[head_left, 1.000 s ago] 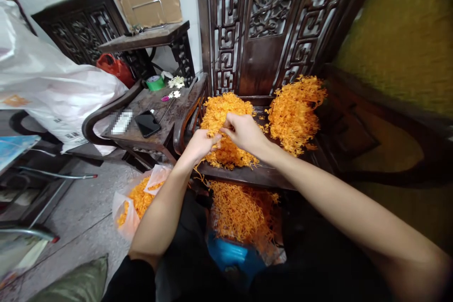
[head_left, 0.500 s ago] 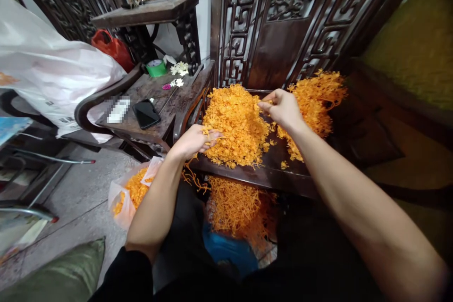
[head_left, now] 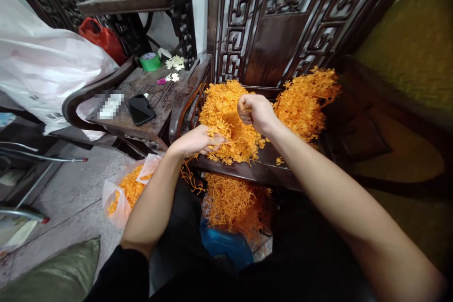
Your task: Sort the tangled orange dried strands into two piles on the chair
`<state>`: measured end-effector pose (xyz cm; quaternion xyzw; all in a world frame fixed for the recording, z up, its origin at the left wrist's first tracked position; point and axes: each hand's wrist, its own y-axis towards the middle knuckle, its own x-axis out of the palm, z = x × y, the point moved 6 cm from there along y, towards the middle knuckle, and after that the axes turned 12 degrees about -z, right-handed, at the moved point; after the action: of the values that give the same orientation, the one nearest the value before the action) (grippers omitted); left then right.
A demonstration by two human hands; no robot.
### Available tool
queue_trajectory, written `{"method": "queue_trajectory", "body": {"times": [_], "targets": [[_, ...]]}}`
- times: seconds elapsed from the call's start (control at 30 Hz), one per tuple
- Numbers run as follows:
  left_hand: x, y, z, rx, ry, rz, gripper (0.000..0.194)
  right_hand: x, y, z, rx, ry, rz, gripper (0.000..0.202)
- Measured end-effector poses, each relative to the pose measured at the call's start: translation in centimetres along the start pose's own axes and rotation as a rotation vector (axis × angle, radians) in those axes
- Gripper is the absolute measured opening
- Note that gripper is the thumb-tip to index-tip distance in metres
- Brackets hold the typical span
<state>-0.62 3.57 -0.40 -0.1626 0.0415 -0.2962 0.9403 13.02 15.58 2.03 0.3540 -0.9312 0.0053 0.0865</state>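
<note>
My left hand [head_left: 200, 141] is closed around a few thin orange flower-like sprigs [head_left: 222, 128], their strands sticking out past the fingers. It hovers at the left front of a heap of small orange florets [head_left: 230, 99] on a dark wooden seat [head_left: 244, 170]. Over the right part of that heap is my right hand [head_left: 256, 111], its fingers curled together; whatever they may hold is hidden. A second orange pile [head_left: 302, 104], with longer stems, lies to the right of this hand.
Below the seat edge, orange stringy stems [head_left: 230, 200] rise above a blue container [head_left: 224, 244]. A plastic bag [head_left: 118, 207] of orange pieces sits on the floor. The left-hand chair bears a phone [head_left: 140, 109], green tape [head_left: 150, 61] and white flowers [head_left: 175, 62].
My right hand has moved left, from the gap between the piles to above the near heap, and its fingers have curled. My left hand stays close to the same place. The view has shifted slightly.
</note>
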Motion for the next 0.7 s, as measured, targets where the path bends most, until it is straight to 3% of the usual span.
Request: {"method": "queue_trajectory", "body": {"times": [0.13,0.3,0.37,0.43,0.53,0.6,0.7], "targets": [[0.5,0.1,0.1,0.006,-0.056,-0.051,0.035,1.2,-1.0,-0.9,-0.079,-0.159,-0.039,0.026],[0.2,1.5,0.0,-0.044,-0.102,0.038,0.029,0.4,-1.4,-1.4,-0.107,-0.532,0.155,0.06],[-0.2,2.3,0.0,-0.055,-0.097,0.107,0.027,1.0,-1.6,-2.0,-0.149,-0.763,0.116,0.058],[-0.8,2.9,0.1,-0.049,-0.061,0.204,0.024,2.1,-1.8,-2.2,-0.131,-0.946,-0.025,0.054],[-1.8,3.1,0.3,-0.035,0.115,0.386,0.023,3.2,-2.5,-1.8,-0.005,-1.113,-0.183,0.082],[-2.3,3.0,0.9,-0.01,0.314,0.487,0.024,3.5,-2.8,-1.7,0.039,-1.157,-0.18,0.089],[-2.7,2.8,1.9,0.025,0.565,0.6,0.022,4.0,-3.0,-1.8,0.017,-1.164,-0.126,0.069]]}}
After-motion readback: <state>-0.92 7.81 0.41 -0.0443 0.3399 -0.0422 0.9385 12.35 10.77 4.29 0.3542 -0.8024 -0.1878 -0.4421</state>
